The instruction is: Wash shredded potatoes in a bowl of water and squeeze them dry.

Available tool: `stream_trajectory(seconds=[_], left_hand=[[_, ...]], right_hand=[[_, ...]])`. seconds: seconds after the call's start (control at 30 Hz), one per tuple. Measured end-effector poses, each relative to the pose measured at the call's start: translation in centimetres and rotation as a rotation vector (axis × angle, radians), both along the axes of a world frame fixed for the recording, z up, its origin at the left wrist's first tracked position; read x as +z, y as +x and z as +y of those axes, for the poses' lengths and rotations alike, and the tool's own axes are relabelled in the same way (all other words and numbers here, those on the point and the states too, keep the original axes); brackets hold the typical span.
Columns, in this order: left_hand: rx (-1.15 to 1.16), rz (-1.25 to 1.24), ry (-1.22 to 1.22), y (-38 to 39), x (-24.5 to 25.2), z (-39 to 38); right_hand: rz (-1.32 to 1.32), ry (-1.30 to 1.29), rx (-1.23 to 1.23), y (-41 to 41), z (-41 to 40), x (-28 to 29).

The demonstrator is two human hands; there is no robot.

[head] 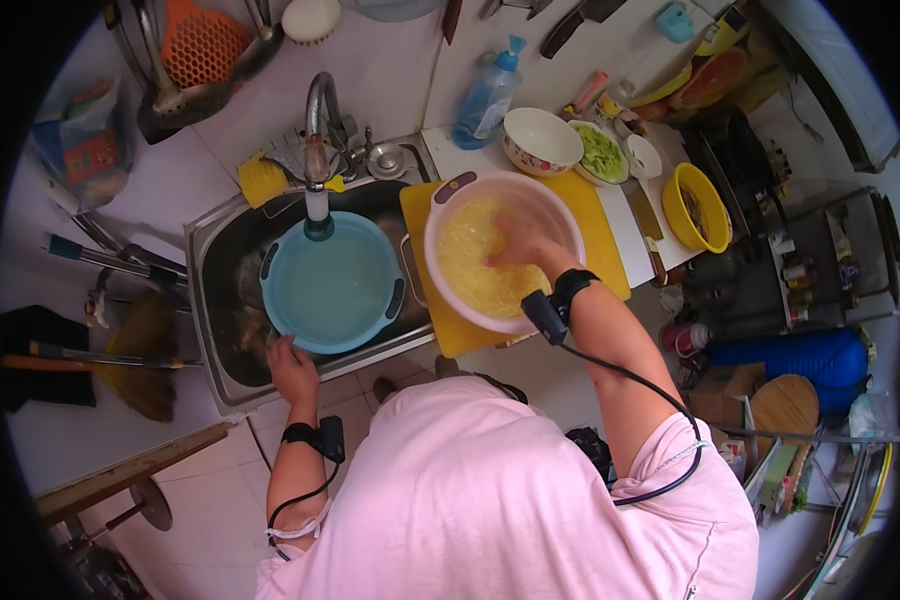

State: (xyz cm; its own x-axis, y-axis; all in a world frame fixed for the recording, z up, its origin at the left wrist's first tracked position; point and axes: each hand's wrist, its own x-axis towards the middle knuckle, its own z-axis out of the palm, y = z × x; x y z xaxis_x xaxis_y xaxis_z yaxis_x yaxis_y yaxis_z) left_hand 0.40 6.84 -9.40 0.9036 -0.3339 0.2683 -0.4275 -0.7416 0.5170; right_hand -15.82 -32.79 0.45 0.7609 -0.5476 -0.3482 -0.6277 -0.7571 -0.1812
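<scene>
My right hand (521, 240) is down in a pale pink plastic basin (504, 180), among thin yellow shreds (469, 262) in water. Its thumb lies apart from the other fingers, whose tips are partly hidden. The basin rests on a yellow cutting board (600, 247). My left hand (292, 367) is at the sink's front rim, its fingertips close to the edge of a blue basin (330, 285); whether they touch it I cannot tell. Cloudy water stands in the blue basin, which sits in the steel sink (214, 300) under the faucet (317, 157).
Behind the board stand a blue pump bottle (484, 105), a floral bowl (542, 142) and a bowl of chopped green vegetable (600, 154). A knife (645, 217) lies near a yellow basin (694, 210). Yellow sponge (261, 180) is behind the sink. Brooms (139, 356) lean at left.
</scene>
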Motion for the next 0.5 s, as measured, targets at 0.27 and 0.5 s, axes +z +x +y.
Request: stream_trajectory(seconds=[0.27,0.5], left_hand=[[0.002,-0.001,-0.014,0.0,-0.4,0.2],[0.002,-0.018,0.002,0.0,-0.4,0.2]], right_hand=[[0.138,0.129,0.172,-0.1,2.1,1.5],[-0.107,0.073,0.19,-0.3,2.2,5.6]])
